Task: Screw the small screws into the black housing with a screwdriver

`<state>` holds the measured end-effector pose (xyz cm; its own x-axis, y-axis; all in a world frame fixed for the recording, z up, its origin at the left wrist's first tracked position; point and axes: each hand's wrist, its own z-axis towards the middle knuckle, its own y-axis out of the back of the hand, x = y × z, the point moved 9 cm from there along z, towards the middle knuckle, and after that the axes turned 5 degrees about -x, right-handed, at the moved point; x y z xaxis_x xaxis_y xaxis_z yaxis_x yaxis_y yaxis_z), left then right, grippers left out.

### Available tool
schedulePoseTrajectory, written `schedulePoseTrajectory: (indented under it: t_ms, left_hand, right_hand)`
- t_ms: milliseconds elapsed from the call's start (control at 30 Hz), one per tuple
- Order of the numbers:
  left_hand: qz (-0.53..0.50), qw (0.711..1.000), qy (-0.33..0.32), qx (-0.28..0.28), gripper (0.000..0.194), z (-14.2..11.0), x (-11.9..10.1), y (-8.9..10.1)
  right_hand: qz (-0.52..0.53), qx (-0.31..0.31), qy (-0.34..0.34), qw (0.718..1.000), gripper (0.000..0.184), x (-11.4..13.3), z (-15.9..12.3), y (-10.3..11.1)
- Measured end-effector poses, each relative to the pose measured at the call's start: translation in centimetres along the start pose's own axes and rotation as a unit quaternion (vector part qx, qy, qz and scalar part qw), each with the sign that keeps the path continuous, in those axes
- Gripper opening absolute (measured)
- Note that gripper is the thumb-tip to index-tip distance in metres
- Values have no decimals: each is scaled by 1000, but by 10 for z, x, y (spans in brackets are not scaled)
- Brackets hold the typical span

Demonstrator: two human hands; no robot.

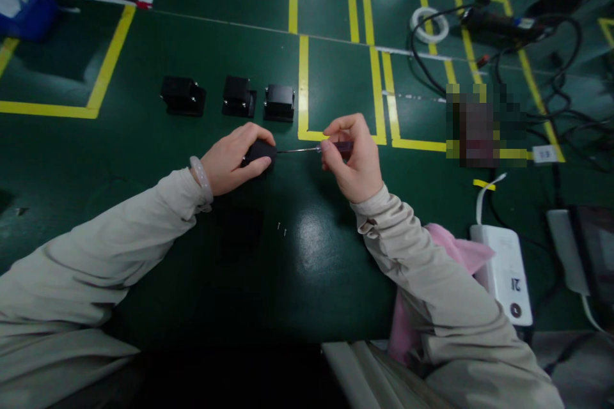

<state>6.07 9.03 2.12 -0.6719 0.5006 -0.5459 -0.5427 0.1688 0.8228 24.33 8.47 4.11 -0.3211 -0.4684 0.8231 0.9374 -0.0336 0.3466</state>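
Note:
My left hand (237, 158) is wrapped round a small black block (260, 151) and steadies it on the green table. In my right hand (354, 156) is a screwdriver (343, 148), held level by its dark handle. Its thin metal shaft points left, and the tip meets the right side of the block. Whether a screw sits at the tip is too small to tell. Two small screws (282, 229) lie on the table below the hands. Beyond my left hand stand three similar black blocks, a left one (180, 94), a middle one (237, 94) and a right one (279, 101).
Yellow tape (303, 86) marks rectangles on the table. A roll of white tape (429, 25) and tangled black cables (570, 102) lie at the right. Nearer stand a white box marked 21 (503, 268) and a pink cloth (455, 246). A blue bin (29, 3) sits far left.

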Motion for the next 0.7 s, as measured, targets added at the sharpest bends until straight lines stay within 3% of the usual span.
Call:
schedulePoseTrajectory:
  t_ms: [533, 700]
  left_hand:
    - [-9, 1000, 8, 1, 41, 0, 0, 1]
    - [-7, 1000, 5, -2, 42, 1, -1, 1]
  right_hand:
    - [-24, -7, -20, 999, 33, -3, -1, 1]
    - [-6, 3, -30, 1000, 25, -7, -2, -1]
